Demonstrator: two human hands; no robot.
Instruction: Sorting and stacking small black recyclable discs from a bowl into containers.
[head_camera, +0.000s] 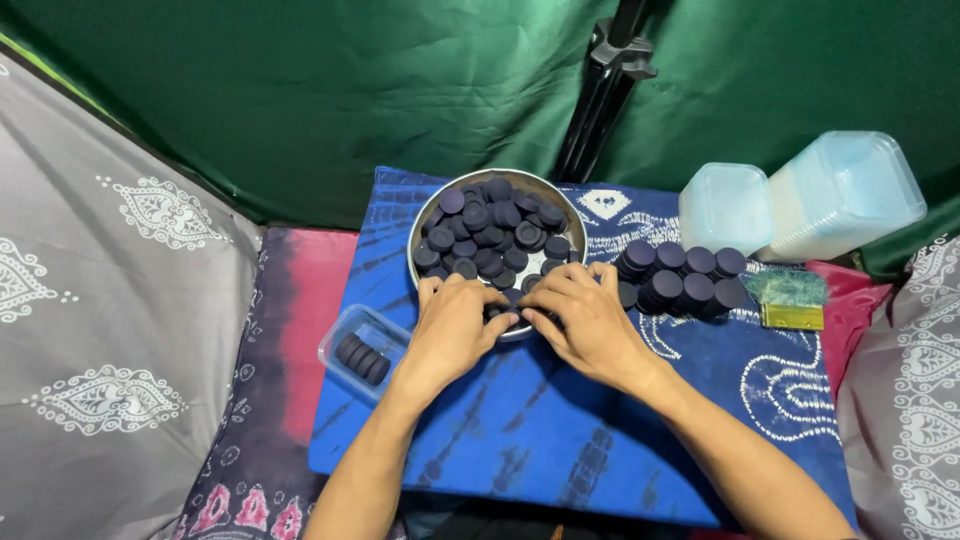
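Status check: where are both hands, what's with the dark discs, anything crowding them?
Left hand and right hand together at metal bowl near rim, fingers on dark discs; grip hidden. Stacked discs right, small plastic box left, both apart.

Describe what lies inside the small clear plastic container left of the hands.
The small clear plastic container holds a row of dark round discs on edge. Its far end looks empty; its base beneath them is covered.

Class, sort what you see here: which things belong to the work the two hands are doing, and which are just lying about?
In use:
left hand
right hand
metal bowl of dark discs
stacked discs beside the bowl
small clear tray holding a row of discs

Lying about:
stacks of empty plastic containers
green scrubber
black stand pole
blue patterned cloth
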